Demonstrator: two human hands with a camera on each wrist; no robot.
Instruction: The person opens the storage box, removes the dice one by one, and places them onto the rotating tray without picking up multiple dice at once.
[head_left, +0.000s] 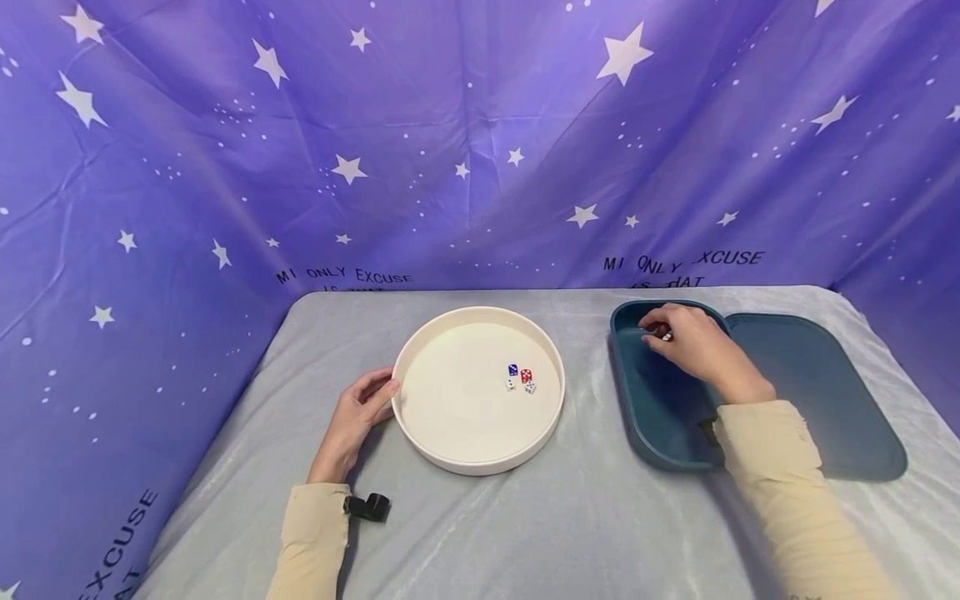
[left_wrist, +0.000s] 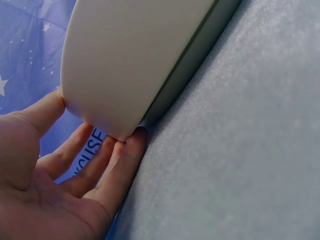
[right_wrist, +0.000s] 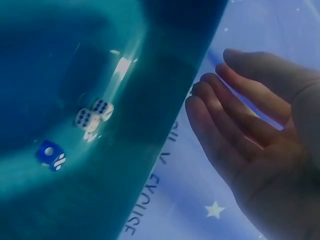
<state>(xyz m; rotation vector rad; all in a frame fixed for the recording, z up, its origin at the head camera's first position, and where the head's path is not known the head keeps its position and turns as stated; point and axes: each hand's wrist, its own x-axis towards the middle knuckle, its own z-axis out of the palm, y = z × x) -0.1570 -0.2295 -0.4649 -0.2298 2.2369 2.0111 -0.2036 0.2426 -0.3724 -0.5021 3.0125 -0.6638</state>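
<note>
A round cream tray (head_left: 450,433) with a raised rim lies on the cloth. My left hand (head_left: 358,414) holds its left edge, thumb at the rim and fingertips against the lower outer wall (left_wrist: 120,60). Inside it, toward the right, sit a blue die (head_left: 513,369), a red die (head_left: 526,376) and two white dice (head_left: 530,387). My right hand (head_left: 693,346) is over the far end of a deep teal box (head_left: 637,417), fingers loosely bent. In the right wrist view, two white dice (right_wrist: 87,120) and a blue die (right_wrist: 50,155) lie in the box, apart from that hand.
A flat teal lid (head_left: 825,400) lies right of the box, partly behind the right forearm. Pale grey cloth (head_left: 525,533) covers the table. A purple star-printed curtain (head_left: 465,125) rises at the back and sides. A black strap device (head_left: 369,507) sits at the left wrist.
</note>
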